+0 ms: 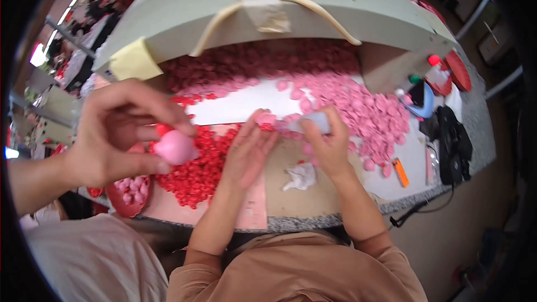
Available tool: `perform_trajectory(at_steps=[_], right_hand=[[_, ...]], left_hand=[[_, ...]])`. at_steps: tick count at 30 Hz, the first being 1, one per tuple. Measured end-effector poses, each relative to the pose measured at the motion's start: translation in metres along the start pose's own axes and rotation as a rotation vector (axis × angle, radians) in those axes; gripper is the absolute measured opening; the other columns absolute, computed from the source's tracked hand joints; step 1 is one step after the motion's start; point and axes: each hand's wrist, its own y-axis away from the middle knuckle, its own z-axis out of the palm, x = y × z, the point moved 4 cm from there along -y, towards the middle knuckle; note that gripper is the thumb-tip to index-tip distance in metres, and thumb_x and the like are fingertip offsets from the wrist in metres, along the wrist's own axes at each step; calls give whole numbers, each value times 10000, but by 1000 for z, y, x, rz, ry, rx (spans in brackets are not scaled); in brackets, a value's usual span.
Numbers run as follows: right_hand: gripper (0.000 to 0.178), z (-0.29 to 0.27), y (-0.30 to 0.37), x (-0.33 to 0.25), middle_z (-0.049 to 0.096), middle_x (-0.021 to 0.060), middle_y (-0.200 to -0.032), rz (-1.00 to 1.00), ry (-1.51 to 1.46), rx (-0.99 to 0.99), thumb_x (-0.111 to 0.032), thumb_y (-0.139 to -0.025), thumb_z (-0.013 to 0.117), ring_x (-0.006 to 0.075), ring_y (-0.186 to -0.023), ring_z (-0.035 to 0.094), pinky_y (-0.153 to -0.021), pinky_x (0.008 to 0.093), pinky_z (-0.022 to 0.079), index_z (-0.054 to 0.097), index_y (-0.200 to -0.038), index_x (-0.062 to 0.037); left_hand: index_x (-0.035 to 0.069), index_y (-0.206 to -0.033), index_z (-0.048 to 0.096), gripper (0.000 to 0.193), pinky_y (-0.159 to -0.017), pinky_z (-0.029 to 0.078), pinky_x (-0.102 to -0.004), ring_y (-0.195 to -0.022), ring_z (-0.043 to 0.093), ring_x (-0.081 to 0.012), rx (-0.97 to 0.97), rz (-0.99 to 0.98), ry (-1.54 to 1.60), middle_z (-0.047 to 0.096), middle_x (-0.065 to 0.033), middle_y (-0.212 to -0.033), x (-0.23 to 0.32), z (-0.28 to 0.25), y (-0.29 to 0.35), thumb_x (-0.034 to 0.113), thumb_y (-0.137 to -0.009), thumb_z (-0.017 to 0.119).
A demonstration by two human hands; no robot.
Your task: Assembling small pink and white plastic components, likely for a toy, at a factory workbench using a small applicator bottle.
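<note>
My left hand (244, 154) is raised over the middle of the table. Its fingers close on a small pink and red piece (266, 122) at their tips. Just to its right, my right hand (329, 144) grips a pale translucent squeeze bottle (318, 122). The bottle's narrow end points left, toward the small piece; whether they touch, I cannot tell. A crumpled white tissue (300, 177) lies on the brown board below my hands. To the left spreads a heap of small red pieces (193, 176); behind and to the right is a heap of pink pieces (366, 114).
At left a co-worker's hand (114, 134) holds a rounded pink piece (177, 147) near the camera. A red bowl (127, 204) of pink pieces stands below it. An orange lighter (400, 172), black cord bundle (452, 145) and blue dish (420, 103) lie at right. A pale housing (313, 14) overhangs the back.
</note>
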Motion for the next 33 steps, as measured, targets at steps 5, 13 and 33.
perform_trajectory(at_steps=[5, 13, 33], right_hand=[[110, -9, -3, 17, 576, 36, -792, 308, -518, -2, -68, -873, 566, 85, -651, 549, -546, 215, 451, 463, -912, -69], [306, 28, -3, 2, 555, 70, -931, 328, -535, -288, -4, -825, 610, 129, -818, 585, -677, 257, 518, 384, -1023, -59], [231, 69, -9, 36, 614, 40, -745, 103, 147, -500, -209, -836, 654, 102, -642, 544, -602, 245, 446, 634, -937, -3]], left_hand=[[61, -1369, 330, 475, -1003, 422, -339, -1095, 529, -181, 65, 49, 354, 538, -74, -1180, -7, -55, -1, 208, -947, 492], [69, -1263, 453, 362, -954, 459, -322, -1013, 543, -154, 118, 312, 447, 568, -48, -1104, 27, -89, 23, 268, -961, 464], [4, -1178, 481, 337, -836, 495, -333, -934, 562, -197, 112, 665, 696, 542, -150, -1195, 93, -109, 103, 246, -944, 495]])
